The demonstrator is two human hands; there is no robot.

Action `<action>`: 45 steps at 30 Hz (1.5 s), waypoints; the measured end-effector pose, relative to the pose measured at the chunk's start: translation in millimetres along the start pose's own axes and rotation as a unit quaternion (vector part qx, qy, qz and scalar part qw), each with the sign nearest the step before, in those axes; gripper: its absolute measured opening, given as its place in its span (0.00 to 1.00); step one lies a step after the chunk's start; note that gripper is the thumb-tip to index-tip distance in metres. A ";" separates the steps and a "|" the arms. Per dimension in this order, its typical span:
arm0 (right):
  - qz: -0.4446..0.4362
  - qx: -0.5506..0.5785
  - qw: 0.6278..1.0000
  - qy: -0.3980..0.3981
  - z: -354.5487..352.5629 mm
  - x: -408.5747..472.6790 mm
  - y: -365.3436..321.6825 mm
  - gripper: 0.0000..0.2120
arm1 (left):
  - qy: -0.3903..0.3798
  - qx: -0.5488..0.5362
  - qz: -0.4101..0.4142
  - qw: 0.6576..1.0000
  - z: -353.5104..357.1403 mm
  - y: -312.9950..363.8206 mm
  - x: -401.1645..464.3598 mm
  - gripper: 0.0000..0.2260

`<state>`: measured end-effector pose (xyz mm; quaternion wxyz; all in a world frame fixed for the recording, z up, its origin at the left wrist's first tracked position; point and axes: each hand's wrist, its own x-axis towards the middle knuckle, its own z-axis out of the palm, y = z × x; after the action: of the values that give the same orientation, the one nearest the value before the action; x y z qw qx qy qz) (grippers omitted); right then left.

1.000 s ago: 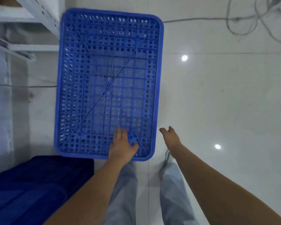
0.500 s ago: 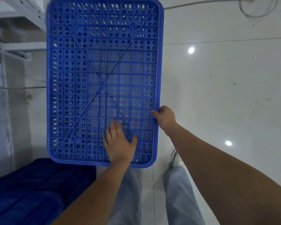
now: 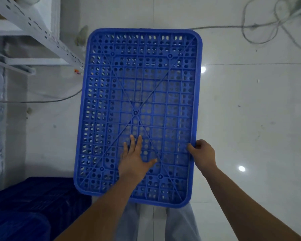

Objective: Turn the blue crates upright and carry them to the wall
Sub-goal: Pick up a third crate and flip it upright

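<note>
Below, both hands are on a blue crate [image 3: 137, 101] whose perforated underside faces the camera.

Reaching forward with a bare forearm, the left hand [image 3: 135, 162] lies flat and spread on the crate's ribbed base near its nearer end, fingers pointing away and thumb out to the right. The right hand [image 3: 204, 153] curls round the crate's right-hand rim, thumb on the base side and fingers wrapped over the edge. A grid of ribs, round holes and two crossing diagonals covers the base, and pale floor tiles [image 3: 250, 119] show through the holes. Its near edge hides part of the person's light trousers [image 3: 181, 223]; darker blue crates [image 3: 24, 206] lie at lower left, a white rack [image 3: 33, 28] at upper left.
</note>
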<state>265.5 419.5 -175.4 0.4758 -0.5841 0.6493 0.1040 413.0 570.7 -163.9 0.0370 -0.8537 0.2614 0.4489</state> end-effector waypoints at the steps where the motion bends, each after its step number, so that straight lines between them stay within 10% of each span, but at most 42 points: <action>1: 0.000 0.003 1.000 0.010 -7.2 -2.2 4.8 0.11 | -0.003 -0.007 0.009 1.000 4.0 6.8 -4.2 0.44; 15: -0.040 0.039 0.989 0.134 -64.3 -41.8 -4.5 0.12 | 0.013 -0.084 0.077 0.993 -13.9 57.0 -25.5 0.38; 30: -0.184 0.060 0.976 0.096 -10.8 -110.3 -82.0 0.19 | 0.125 -0.246 0.054 0.960 -54.4 -18.4 -9.0 0.26; 45: -0.256 -0.096 0.953 0.134 32.6 -106.2 -98.6 0.19 | -0.140 -0.499 -0.037 0.854 -44.2 8.8 14.0 0.24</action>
<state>351.8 482.9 -72.5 0.3373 -0.7818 0.5231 -0.0386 448.3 544.2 -147.1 -0.3412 -0.6948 -0.0380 0.6320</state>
